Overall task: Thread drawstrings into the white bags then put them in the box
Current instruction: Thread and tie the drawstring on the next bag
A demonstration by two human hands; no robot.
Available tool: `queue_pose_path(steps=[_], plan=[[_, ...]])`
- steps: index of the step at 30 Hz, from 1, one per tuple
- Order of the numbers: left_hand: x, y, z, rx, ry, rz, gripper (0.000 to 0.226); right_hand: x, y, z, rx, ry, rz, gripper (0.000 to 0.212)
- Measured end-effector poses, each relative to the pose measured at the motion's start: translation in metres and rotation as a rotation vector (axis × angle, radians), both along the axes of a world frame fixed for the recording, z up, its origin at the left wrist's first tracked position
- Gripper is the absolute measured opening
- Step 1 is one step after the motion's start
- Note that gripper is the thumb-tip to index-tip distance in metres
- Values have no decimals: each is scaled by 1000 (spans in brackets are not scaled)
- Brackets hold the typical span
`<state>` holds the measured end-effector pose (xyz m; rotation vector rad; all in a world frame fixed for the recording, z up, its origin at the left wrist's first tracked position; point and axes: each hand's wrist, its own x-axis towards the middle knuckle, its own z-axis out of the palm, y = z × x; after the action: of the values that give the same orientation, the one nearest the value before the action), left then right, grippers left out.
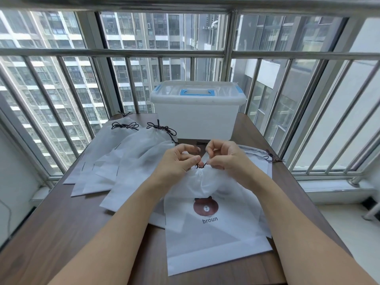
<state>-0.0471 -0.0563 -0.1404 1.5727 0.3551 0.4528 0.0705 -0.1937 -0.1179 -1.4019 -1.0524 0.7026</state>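
Both hands pinch the dark drawstring [201,166], left hand [181,161] at 9 o'clock, right hand [224,159] at 3, above the bear bag [211,219].

Both forearms enter from the lower edge and converge toward the centre of the view, bare to the wrist; the left hand [181,159] is raised with its back toward the camera, fingers curled, thumb and forefinger closed in a pinch at the inner side; the right hand [224,157] mirrors it, fingers curled, thumb and forefinger pinched; the two pinch points lie just beside each other, each gripping one end of a short dark drawstring [201,166] segment between the hands; both wrists are bent slightly inward.
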Motion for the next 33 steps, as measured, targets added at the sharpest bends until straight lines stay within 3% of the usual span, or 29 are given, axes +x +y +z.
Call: queue_pose_path(steps=[5, 11, 19, 33], plan=[[2, 1, -1, 34, 4, -36, 9, -3, -1, 1, -31, 67, 43, 11], [1, -1, 1, 52, 39, -52, 14, 2, -1, 0, 92, 43, -28, 16], [-4, 4, 8, -257, 3, -129, 24, 2, 2, -4, 120, -23, -145, 18], [-7, -5, 15, -135, 51, -142, 14, 0, 2, -4, 226, -68, -247, 6]])
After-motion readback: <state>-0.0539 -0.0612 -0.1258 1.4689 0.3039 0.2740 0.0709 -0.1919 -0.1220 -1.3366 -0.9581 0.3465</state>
